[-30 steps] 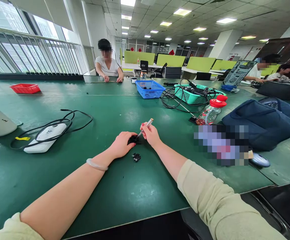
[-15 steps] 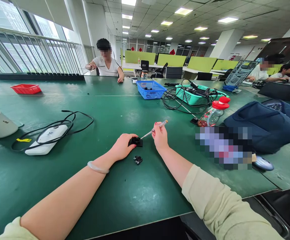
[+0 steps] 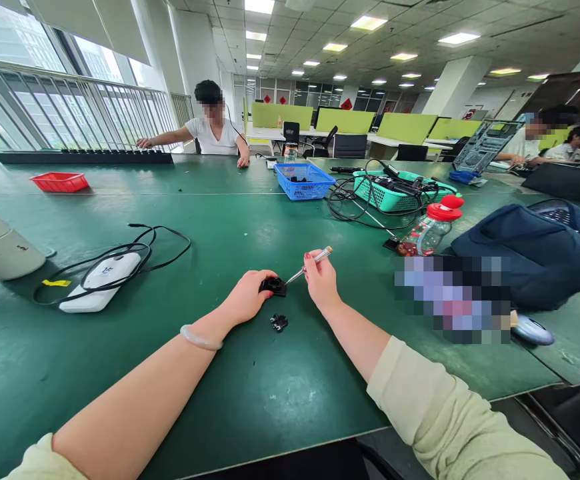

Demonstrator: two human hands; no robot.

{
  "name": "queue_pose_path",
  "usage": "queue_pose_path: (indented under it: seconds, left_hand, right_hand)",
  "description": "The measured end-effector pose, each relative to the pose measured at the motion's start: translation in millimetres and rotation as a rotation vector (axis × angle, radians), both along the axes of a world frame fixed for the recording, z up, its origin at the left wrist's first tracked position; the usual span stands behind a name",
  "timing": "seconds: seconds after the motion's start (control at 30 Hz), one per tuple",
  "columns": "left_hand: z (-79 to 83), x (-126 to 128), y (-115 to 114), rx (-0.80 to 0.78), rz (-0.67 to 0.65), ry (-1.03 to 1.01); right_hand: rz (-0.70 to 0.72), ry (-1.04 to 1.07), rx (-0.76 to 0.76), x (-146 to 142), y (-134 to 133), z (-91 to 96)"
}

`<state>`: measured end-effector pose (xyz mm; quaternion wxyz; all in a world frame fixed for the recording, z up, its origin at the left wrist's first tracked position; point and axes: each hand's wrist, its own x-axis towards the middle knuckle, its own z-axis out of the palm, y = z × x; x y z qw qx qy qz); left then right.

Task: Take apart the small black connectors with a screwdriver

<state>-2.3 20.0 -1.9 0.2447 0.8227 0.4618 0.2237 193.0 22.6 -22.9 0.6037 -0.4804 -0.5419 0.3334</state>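
My left hand (image 3: 251, 295) is closed on a small black plastic part (image 3: 273, 287), keeping it at the tabletop with thumb and fingers around its left end. Between the fingers of my right hand (image 3: 322, 280) is a slim screwdriver (image 3: 315, 260) with a clear handle. Its shaft slants down to the left, and the tip meets the right edge of the black part; whether it sits in a slot is too small to tell. Just below lies a cluster of small black pieces (image 3: 279, 323) on the green table (image 3: 210, 387).
Left are a white power bank (image 3: 101, 283) with a black cable and a pale flask (image 3: 1, 248). Farther off stand a red tray (image 3: 60, 182), a blue basket (image 3: 304, 181) and a green basket (image 3: 395, 199). A bottle (image 3: 427, 230) and dark bag (image 3: 530, 257) sit right. Another person (image 3: 214, 133) sits opposite.
The screwdriver handle has dropped slightly, its tip staying by the black part. My left hand still grips the part. The person opposite has stretched an arm out towards the long black strip.
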Motion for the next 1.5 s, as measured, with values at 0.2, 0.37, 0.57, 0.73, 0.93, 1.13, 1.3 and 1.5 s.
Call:
queue_pose_path:
  seconds: [0.2,0.37,0.57,0.73,0.93,1.13,1.3,1.5]
  left_hand:
    - [2.5,1,-1,-0.005,0.009,0.025]
    - [2.8,2,-2,0.002,0.012,0.019]
    - [1.9,4,-5,-0.009,0.058,0.017]
    - [0.5,3,-7,-0.009,0.056,0.031]
    - [3.2,0,-10,-0.006,0.062,0.003]
    - [5.1,0,-9,-0.010,0.033,0.027]
    - [2.5,-1,-8,-0.022,0.045,0.032]
    - [1.5,-1,-8,-0.021,0.040,0.041]
  right_hand:
    - [0.036,-0.051,0.028,-8,-5,2.0]
    - [-0.004,-0.169,0.046,-8,-9,9.2]
    - [-0.030,-0.144,0.078,-14,1,1.4]
    - [-0.022,-0.159,0.131,-16,0,3.9]
    - [0.009,-0.121,0.254,-13,-14,10.1]
    - [0.152,-0.297,0.353,-2,-16,13.8]
    - [0.300,-0.262,0.394,9,-16,14.4]
    - [0.208,-0.188,0.431,7,-19,11.1]
